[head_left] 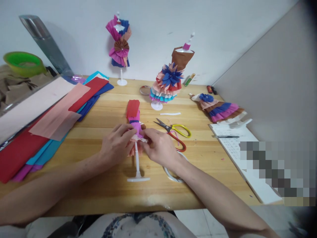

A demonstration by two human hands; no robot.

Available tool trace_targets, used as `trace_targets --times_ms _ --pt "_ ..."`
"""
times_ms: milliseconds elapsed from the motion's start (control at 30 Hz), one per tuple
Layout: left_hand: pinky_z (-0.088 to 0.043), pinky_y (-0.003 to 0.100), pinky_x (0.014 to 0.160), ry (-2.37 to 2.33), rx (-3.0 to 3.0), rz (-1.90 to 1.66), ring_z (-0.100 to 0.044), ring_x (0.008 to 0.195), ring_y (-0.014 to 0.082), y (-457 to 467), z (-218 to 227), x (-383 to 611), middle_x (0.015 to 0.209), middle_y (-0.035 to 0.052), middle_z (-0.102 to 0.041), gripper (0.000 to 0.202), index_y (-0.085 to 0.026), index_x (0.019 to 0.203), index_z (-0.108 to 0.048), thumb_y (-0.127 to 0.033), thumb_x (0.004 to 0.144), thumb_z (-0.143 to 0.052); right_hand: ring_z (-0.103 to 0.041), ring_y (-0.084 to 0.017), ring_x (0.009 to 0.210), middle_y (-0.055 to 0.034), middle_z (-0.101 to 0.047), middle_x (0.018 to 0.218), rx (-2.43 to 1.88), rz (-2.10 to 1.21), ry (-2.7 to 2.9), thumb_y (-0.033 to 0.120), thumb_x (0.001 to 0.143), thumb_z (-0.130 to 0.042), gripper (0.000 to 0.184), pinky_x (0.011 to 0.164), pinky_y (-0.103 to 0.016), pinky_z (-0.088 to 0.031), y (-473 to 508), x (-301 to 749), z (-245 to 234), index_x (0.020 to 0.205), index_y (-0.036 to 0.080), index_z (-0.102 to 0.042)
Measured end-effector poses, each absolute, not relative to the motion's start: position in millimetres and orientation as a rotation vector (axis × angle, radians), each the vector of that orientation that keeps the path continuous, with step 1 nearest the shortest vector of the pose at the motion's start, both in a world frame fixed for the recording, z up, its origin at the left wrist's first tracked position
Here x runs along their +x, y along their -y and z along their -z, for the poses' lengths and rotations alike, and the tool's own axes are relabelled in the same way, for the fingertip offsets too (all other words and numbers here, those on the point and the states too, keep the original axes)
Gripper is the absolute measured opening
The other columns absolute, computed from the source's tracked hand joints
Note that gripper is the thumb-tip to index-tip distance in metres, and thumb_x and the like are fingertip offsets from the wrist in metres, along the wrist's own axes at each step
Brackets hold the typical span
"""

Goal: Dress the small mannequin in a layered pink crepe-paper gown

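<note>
Head view, from where I stand: both bare hands are busy at the middle of a wooden table point(94, 191), working on a small dress form point(136, 129). Take that form as the centre of the clock, with twelve away from the person. It is tipped back — its white pole and round base point to six, and a piece of red paper point(133, 108) covers the end at twelve. Whether it lies quite flat I cannot tell. Magenta paper wraps its body, with a dark blue band across it and pale ruffles below.

The left hand point(116, 143) comes in from eight, fingers bent and closed on the form near the ruffles. The right hand point(159, 143) comes from four, its fingers pinching the other side; the two are just apart.

Near three o'clock lie open scissors point(169, 128), one handle yellow, one red; a white strip point(170, 114) is at two. Half under the right forearm, at four, sits a white ring point(173, 178). Toward nine and ten spread coloured paper sheets point(27, 147). Just short of twelve stands a dress form with a brown rosette point(121, 48); at one, a tiered dress form point(165, 87) with a blue flower. Farther off — between three and four — lies a notebook point(229, 153), a pen point(228, 136) across it.
</note>
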State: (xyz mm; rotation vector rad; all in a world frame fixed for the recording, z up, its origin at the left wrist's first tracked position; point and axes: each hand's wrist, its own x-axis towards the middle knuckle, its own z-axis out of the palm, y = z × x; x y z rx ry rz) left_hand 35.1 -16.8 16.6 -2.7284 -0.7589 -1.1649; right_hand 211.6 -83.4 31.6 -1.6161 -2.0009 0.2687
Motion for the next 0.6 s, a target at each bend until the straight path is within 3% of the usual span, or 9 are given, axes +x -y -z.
trace_targets --times_ms 167,367,600 --pt "-0.052 0.027 0.066 0.765 -2.735 1.207 -0.063 0.077 0.0177 17.1 -16.2 35.0 0.087 0.0062 -0.069 0.012 -0.017 0.080 -0.063 -0.008 0.079 -0.055 -0.066 -0.019 0.077 -0.0074 -0.070 0.087 -1.521 -0.191 1.978 0.007 0.076 -0.047 0.027 0.065 -0.026 -0.047 82.4 214.7 -25.9 0.095 0.017 -0.063" --pt "-0.052 0.027 0.070 0.772 -2.743 1.153 -0.063 0.083 0.0181 18.1 -12.3 35.4 0.094 0.0062 -0.068 0.018 -0.018 0.096 -0.064 -0.012 0.081 -0.058 -0.067 -0.019 0.079 -0.0072 -0.070 0.088 -1.502 -0.181 1.927 0.009 0.079 -0.046 0.025 0.070 -0.028 -0.050 79.5 215.3 -21.8 0.094 0.017 -0.064" --pt "-0.052 0.024 0.066 0.762 -2.712 1.245 -0.063 0.075 0.0147 14.3 -15.5 36.0 0.084 0.0024 -0.066 0.016 -0.020 0.090 -0.061 -0.008 0.083 -0.052 -0.065 -0.019 0.077 -0.0086 -0.069 0.090 -1.479 -0.175 1.959 0.008 0.073 -0.049 0.033 0.066 -0.028 -0.049 82.6 215.3 -25.8 0.101 0.015 -0.064"
